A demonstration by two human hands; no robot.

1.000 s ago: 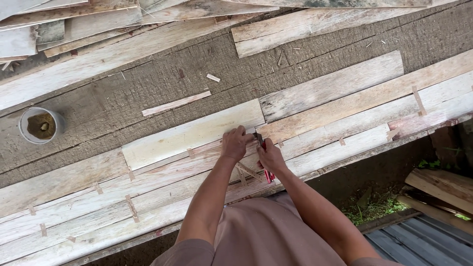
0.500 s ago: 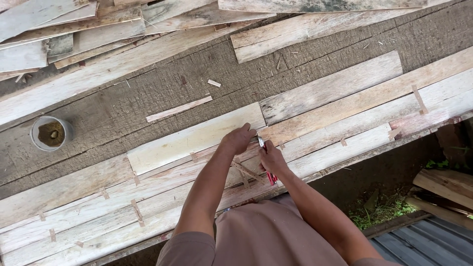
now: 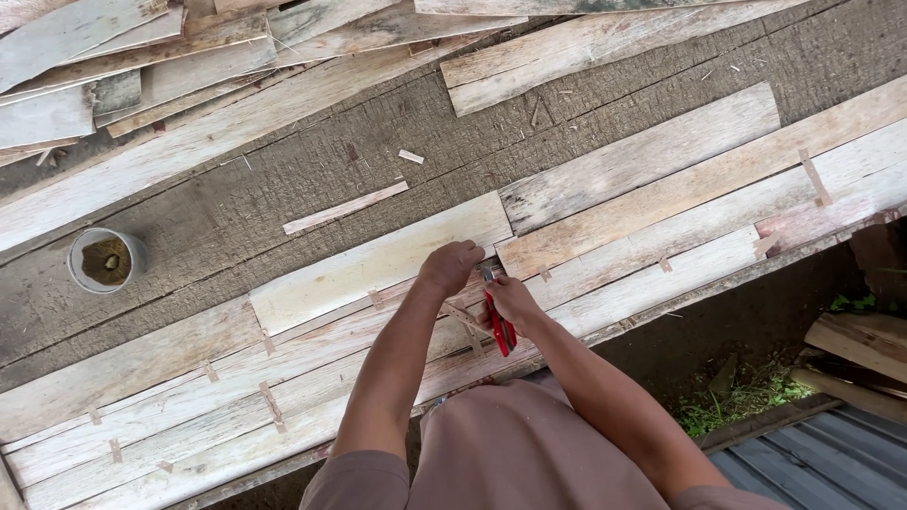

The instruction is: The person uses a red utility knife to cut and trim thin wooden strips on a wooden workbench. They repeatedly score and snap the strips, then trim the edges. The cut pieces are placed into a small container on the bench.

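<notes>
since half a second ago the view has slid a little, so the round tin (image 3: 106, 261) sits a touch lower in frame, while both of my hands stay at the same seam between boards.

taking the pale board (image 3: 378, 263) as the landmark: the tin stands well to its left on the dark rough plank (image 3: 283, 179), with something brownish inside. a thin wood sliver (image 3: 345, 207) lies just above the board, and a small chip (image 3: 411, 156) lies farther above it. the board itself is light, smooth-faced and long, tilted up to the right, and its right end butts against a greyer board (image 3: 642, 156).

at that right end my left hand (image 3: 451, 267) rests with fingers curled down and pressed together on the board's lower corner. just right of it my right hand (image 3: 513, 300) is wrapped around red-handled pliers (image 3: 498, 321), the metal nose pointing up at the seam; i cannot tell whether the nose grips anything.

below the board run several joined pale slats (image 3: 236, 406) held with small cross strips. their lower edge is the edge of the work surface; beyond it, down to the right, lie dark ground, grass (image 3: 746, 397) and corrugated sheet (image 3: 812, 463). open room shows on the dark plank above the board; loose stacked planks (image 3: 123, 66) crowd the top left.
</notes>
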